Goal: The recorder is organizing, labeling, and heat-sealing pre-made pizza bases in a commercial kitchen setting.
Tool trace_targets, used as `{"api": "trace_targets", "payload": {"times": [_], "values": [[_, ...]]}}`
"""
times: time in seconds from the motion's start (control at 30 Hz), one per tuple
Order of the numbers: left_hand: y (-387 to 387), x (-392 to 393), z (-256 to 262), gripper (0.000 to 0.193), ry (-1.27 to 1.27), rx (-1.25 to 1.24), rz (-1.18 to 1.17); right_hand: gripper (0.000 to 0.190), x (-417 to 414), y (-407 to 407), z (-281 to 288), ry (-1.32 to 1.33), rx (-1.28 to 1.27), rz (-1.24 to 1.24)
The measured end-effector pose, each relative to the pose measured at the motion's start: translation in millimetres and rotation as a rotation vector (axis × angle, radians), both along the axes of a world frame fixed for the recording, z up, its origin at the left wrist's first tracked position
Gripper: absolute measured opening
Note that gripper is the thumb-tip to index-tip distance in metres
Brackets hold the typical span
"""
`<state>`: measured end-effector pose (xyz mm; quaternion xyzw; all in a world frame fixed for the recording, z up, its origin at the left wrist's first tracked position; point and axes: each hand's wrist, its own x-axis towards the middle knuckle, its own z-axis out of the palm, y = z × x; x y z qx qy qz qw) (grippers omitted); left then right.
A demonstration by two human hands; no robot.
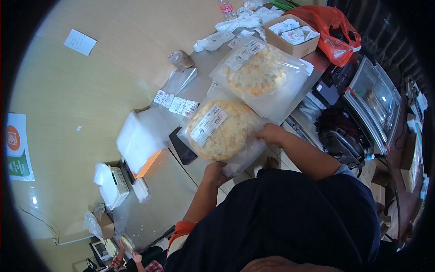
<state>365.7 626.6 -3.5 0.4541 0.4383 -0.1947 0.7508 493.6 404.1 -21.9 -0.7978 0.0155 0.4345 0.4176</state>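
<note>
A round cheese-topped pizza (pixel 234 131) lies inside a see-through plastic bag with a printed label (pixel 208 125) stuck on its upper side. My left hand (pixel 215 173) grips the bag's near edge. At the bag's right-hand corner, my right hand (pixel 272 134) pinches the plastic. Just beyond, a second bagged pizza (pixel 256 76) rests on the grey table, also bearing a label. The far edge of the held bag meets or overlaps this second bag. The fingers of both hands are partly hidden by the bag.
Left of the pizzas are a label strip (pixel 176 103), a dark phone or tablet (pixel 183 148) and a stack of plastic bags (pixel 139 139). A cardboard box of labels (pixel 294 51) and a red plastic bag (pixel 326 30) stand beyond. Another person's hands (pixel 136 257) handle a pizza at lower left.
</note>
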Motion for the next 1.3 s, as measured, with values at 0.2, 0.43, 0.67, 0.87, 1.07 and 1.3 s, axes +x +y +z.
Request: {"api": "trace_targets", "payload": {"times": [0.2, 0.43, 0.67, 0.87, 1.07, 1.3], "values": [[2.1, -7.5, -41.3, 0.020, 0.054, 0.550, -0.127, 0.031, -19.1, 10.9, -9.3, -0.428, -0.178, 0.155], [23.8, -90.6, -39.2, 0.010, -0.442, 1.547, -1.162, 0.034, -108.2, -11.4, -27.9, -0.533, -0.050, 0.050], [0.3, -182.9, 16.3, 0.018, -0.137, 0.636, -0.168, 0.018, -235.0, -41.9, 13.0, -0.470, 0.142, 0.100], [-12.6, -219.4, 39.0, 0.016, -0.228, 0.594, -0.380, 0.008, -292.3, -67.8, 9.9, -0.392, 0.139, 0.317], [-81.0, -215.2, 39.2, 0.014, -0.336, 0.869, -0.921, 0.010, -324.3, -146.3, 6.9, -0.263, 0.122, 0.210], [-307.5, -140.1, 93.9, 0.029, -0.811, 0.721, -0.996, 0.013, -356.7, -347.5, 38.2, -0.390, 0.230, -0.544]]}}
